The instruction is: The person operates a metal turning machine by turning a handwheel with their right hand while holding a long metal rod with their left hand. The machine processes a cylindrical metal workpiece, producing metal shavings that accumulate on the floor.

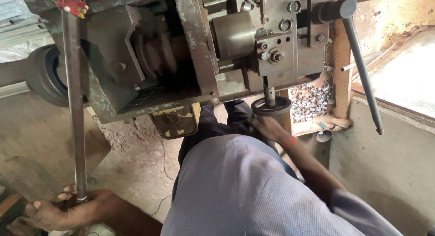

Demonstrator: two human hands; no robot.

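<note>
Left hand [61,211] at 7 o'clock, fingers wrapped round lower end of long steel rod [74,104] rising to 11 o'clock. Right hand [267,126] just right of centre, closed on small black handwheel [271,106]. Beyond: rusty green machine [190,45]; wooden box of small metal parts [310,102] at 2 o'clock.

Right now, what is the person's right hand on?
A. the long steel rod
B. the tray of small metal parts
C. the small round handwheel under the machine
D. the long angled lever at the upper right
C: the right hand grips the small round handwheel below the machine, while the left hand holds the long steel rod.
</note>
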